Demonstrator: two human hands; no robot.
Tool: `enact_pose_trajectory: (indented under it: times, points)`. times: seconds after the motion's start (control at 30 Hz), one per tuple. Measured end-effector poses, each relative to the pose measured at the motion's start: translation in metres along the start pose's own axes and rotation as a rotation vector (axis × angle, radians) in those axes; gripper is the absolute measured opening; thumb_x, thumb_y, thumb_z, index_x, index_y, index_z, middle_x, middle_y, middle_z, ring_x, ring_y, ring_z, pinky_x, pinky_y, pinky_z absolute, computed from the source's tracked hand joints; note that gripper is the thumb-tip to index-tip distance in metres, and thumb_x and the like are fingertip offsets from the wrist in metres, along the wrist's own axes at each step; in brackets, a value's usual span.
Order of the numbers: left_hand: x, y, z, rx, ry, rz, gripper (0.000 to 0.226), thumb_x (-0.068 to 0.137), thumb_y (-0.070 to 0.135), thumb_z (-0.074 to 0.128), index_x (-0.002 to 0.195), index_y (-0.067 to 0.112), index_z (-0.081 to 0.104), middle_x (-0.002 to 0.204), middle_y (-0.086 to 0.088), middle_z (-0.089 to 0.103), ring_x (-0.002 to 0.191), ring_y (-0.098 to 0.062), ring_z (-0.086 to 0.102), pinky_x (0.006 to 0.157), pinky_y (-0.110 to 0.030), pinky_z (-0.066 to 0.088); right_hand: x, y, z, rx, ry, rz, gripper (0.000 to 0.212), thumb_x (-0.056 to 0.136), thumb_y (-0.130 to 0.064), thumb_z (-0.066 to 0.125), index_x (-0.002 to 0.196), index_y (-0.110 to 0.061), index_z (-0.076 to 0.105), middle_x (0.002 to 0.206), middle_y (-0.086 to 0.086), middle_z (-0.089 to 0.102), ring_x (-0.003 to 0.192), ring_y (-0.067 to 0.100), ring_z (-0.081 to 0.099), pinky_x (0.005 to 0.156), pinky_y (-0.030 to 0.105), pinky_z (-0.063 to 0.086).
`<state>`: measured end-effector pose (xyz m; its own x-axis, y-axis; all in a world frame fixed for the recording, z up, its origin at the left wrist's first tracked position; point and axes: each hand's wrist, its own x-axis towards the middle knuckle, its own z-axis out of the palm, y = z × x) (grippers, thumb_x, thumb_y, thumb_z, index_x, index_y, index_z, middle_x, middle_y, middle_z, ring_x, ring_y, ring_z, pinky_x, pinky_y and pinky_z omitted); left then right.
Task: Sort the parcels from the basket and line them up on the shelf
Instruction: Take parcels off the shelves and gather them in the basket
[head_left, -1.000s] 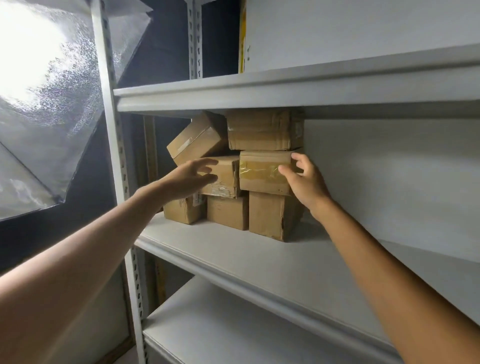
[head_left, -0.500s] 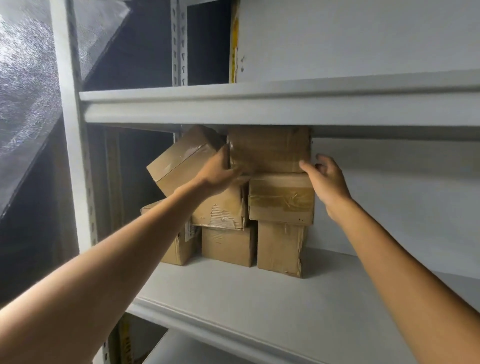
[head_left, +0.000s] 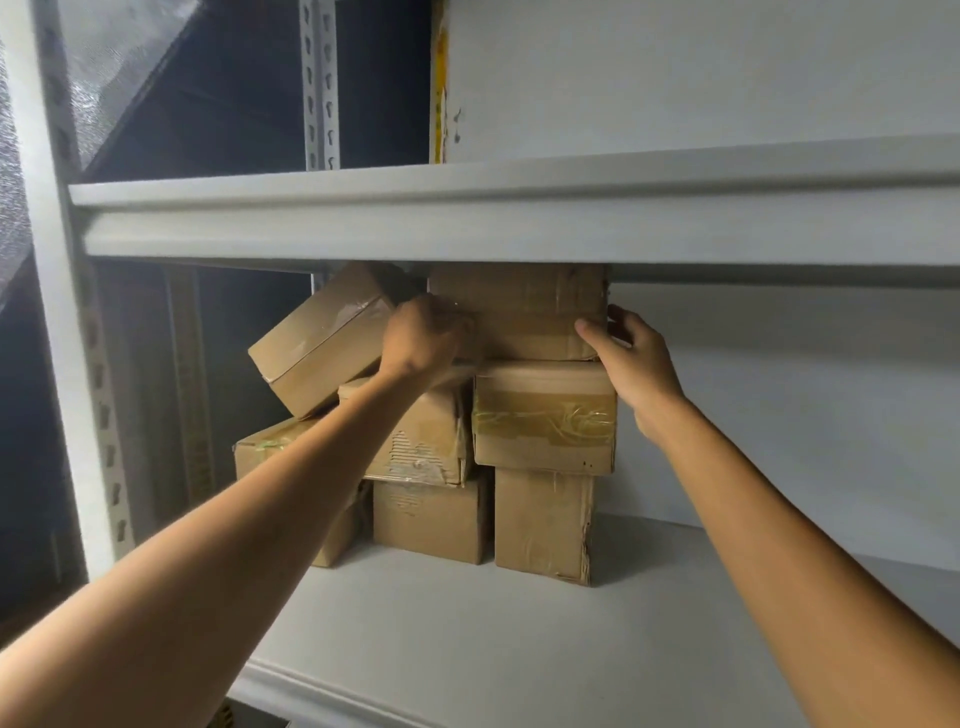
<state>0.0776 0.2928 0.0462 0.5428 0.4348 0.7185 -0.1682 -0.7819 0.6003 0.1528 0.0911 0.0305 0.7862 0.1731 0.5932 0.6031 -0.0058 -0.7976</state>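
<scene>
Left hand (head_left: 423, 338) is pressing against the left end of the top cardboard parcel (head_left: 524, 312), fingers curled around that edge and mostly hidden behind the knuckles, so how far the hand is closing cannot be told exactly. Right hand (head_left: 631, 358) is gripping the same parcel at its lower right corner, thumb lying on the front face, the other fingers wrapping the right side. Both hands are holding this one box between them.

Top cardboard parcel is sitting at the peak of the right-hand stack, its upper edge just under the upper shelf beam (head_left: 519, 218). It is resting on the taped parcel (head_left: 544, 418), which is wearing a wide band of glossy, wrinkled tape across its front. Under that, the tall parcel (head_left: 543, 525) is standing upright on the grey shelf (head_left: 519, 649).

Left of the stack, the tilted parcel (head_left: 324, 340) is leaning at an angle, one corner down on the boxes below. The torn parcel (head_left: 423, 441), with scuffed, peeling cardboard on its front, is sitting on the lower middle parcel (head_left: 431, 525). The far-left parcel (head_left: 270, 452) is standing on the shelf, partly hidden by the left forearm.

No label text or brand is readable on any box; the markings are too blurred. A perforated upright post (head_left: 57, 312) is framing the left side, a yellow strip (head_left: 440, 78) running up the panel above.
</scene>
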Motion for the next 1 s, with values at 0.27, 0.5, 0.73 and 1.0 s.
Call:
enact_pose_trajectory:
  times: [0.27, 0.5, 0.73, 1.0]
  points:
    - [-0.009, 0.005, 0.004, -0.265, -0.023, -0.017, 0.049, 0.084, 0.017, 0.069, 0.124, 0.012, 0.042, 0.117, -0.007, 0.059, 0.104, -0.02, 0.06, 0.092, -0.042, 0.053, 0.002, 0.005, -0.003, 0.065, -0.03, 0.012, 0.048, 0.089, -0.04, 0.066, 0.133, -0.022, 0.054, 0.124, -0.006, 0.062, 0.106, 0.008, 0.057, 0.082, 0.018, 0.043]
    - [-0.023, 0.014, 0.002, -0.405, -0.048, -0.031, 0.05, 0.081, 0.014, 0.07, 0.121, 0.015, 0.04, 0.115, -0.007, 0.057, 0.108, -0.022, 0.058, 0.097, -0.046, 0.05, -0.004, 0.004, -0.014, 0.111, -0.02, -0.013, 0.054, 0.086, -0.035, 0.071, 0.135, -0.018, 0.054, 0.126, -0.004, 0.062, 0.11, 0.009, 0.059, 0.09, 0.021, 0.046]
    - [-0.039, 0.039, -0.007, -0.487, -0.001, -0.007, 0.052, 0.082, 0.011, 0.072, 0.123, 0.012, 0.041, 0.107, 0.004, 0.057, 0.1, -0.011, 0.06, 0.087, -0.024, 0.054, -0.017, -0.009, -0.03, 0.115, 0.032, -0.078, 0.05, 0.088, -0.032, 0.069, 0.134, -0.017, 0.053, 0.126, -0.002, 0.062, 0.101, 0.002, 0.059, 0.091, 0.022, 0.046]
    - [-0.055, 0.046, -0.015, -0.501, -0.05, 0.02, 0.051, 0.082, 0.016, 0.072, 0.125, 0.01, 0.046, 0.116, -0.003, 0.06, 0.1, -0.009, 0.062, 0.092, -0.029, 0.053, -0.051, -0.02, -0.047, 0.014, 0.079, -0.077, 0.045, 0.091, -0.033, 0.065, 0.131, -0.015, 0.056, 0.126, -0.001, 0.063, 0.108, 0.007, 0.06, 0.092, 0.021, 0.047]
